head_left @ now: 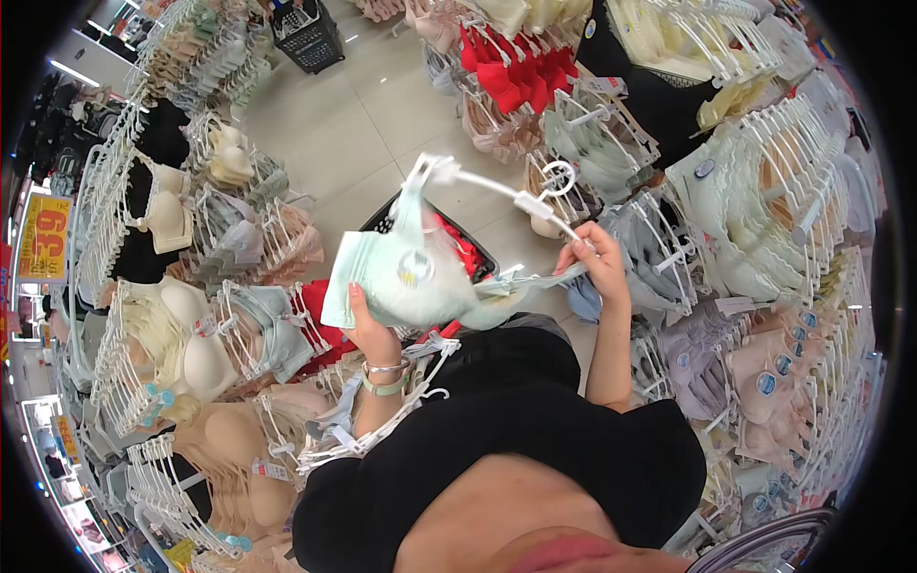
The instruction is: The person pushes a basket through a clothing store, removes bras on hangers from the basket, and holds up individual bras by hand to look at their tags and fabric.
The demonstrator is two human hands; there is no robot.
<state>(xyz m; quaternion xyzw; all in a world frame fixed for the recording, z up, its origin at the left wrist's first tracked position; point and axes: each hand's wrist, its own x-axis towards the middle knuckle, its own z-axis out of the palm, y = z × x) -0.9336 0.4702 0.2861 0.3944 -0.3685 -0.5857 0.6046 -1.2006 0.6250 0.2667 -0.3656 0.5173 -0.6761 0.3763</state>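
A pale mint-green bra [411, 272] hangs from a white plastic hanger [492, 188] in front of my body. My left hand [373, 329] holds the bra's lower side band, with the thumb lying on the fabric. At the other end, my right hand [594, 260] pinches the hanger's tip and the strap or band there. The hanger's hook points up and away from me, between the two hands. Several white hangers [435, 372] hang by my left forearm.
Racks of bras stand on both sides, with mint bras [726, 191] at the right and beige ones [229, 449] at the lower left. A black basket [487, 260] with red items is partly hidden behind the bra. Another basket [308, 38] stands farther along the tiled floor.
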